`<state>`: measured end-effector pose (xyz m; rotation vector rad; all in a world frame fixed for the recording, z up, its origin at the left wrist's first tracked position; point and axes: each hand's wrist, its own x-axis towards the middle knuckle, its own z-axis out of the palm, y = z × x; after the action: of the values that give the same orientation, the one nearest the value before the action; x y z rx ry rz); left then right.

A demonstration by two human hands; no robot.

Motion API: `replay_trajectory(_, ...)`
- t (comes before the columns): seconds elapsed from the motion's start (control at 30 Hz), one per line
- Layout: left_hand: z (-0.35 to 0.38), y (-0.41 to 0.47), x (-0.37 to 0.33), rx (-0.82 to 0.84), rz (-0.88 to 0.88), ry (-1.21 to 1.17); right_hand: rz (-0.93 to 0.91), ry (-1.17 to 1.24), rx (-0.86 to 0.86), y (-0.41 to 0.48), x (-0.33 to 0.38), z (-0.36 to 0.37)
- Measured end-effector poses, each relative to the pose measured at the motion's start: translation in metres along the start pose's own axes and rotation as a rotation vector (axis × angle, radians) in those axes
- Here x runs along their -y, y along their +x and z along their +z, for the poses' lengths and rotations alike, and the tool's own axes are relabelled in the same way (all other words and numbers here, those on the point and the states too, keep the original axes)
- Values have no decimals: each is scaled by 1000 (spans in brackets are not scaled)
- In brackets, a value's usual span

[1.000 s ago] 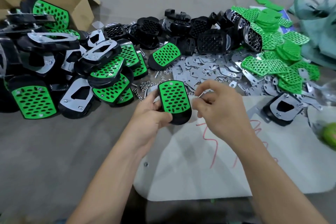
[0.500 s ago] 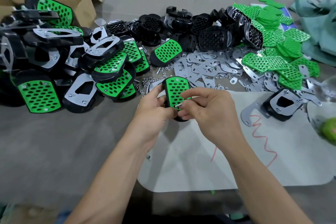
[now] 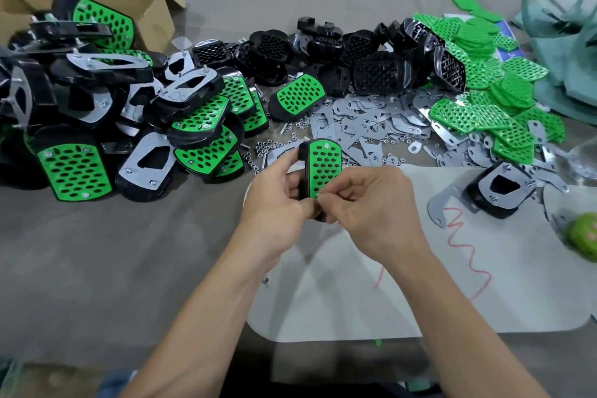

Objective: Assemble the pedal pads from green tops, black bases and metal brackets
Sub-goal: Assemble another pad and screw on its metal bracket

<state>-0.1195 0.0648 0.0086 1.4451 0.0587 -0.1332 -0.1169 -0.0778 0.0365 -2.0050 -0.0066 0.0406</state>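
Through the head camera I saw one cardboard box (image 3: 151, 10) at the far left of the grey table (image 3: 97, 268), its flaps open. A finished pad with a green top leaned at its mouth, but I could not tell what lay deeper inside. In front of it spread a heap of assembled pads (image 3: 74, 171), some green side up, some showing their metal brackets. At the far right sat a slumped green bag (image 3: 565, 42); its contents were hidden from me.

Between those two ran the loose stock: black bases (image 3: 378, 74) along the back, flat metal brackets (image 3: 365, 126) scattered in front of them, small nuts (image 3: 268, 149) just left of the brackets, and green tops (image 3: 484, 74) piled to the right.

The only marking I could make out was a red scribble (image 3: 465, 236) on the white sheet (image 3: 387, 284) under the hands; it read as a wavy line, not as letters. A blue-and-white printed sheet (image 3: 507, 52) showed beneath the green tops, too small to read.

The hands were close together above the sheet's far edge. The left hand (image 3: 277, 200) gripped the pedal pad (image 3: 323, 168) by its left side, holding it upright with the green face toward me. The right hand (image 3: 368, 203) pinched its fingertips at the pad's lower end, touching the green face; a small bright piece showed there, and I could not tell what it was.

An upturned pad (image 3: 499, 191) with its bracket on top rested on the sheet's right side, a loose bracket (image 3: 442, 203) just beside it.
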Motion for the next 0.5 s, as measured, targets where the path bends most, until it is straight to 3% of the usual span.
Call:
replay_trajectory(0.1, 3, -1, 0, -17, 63, 85, 70, 180, 88, 3, -4, 0)
replay_trajectory(0.17, 3, 0, -1, 2, 47, 48, 135, 264, 32, 5, -8, -1)
replay_trajectory(0.27, -1, 0, -3, 38, 7, -27, 155, 86, -134, 6, -12, 1)
replay_trajectory(0.3, -2, 0, -3, 59, 3, -62, 157, 84, -118, 7, -10, 2)
replay_trajectory(0.43, -1, -1, -12, 138, 14, -84, 227, 476, 196, 10, -9, -2)
replay_trajectory(0.5, 2, -1, -19, 183, 54, -16, 185, 462, 198, 10, -10, -4)
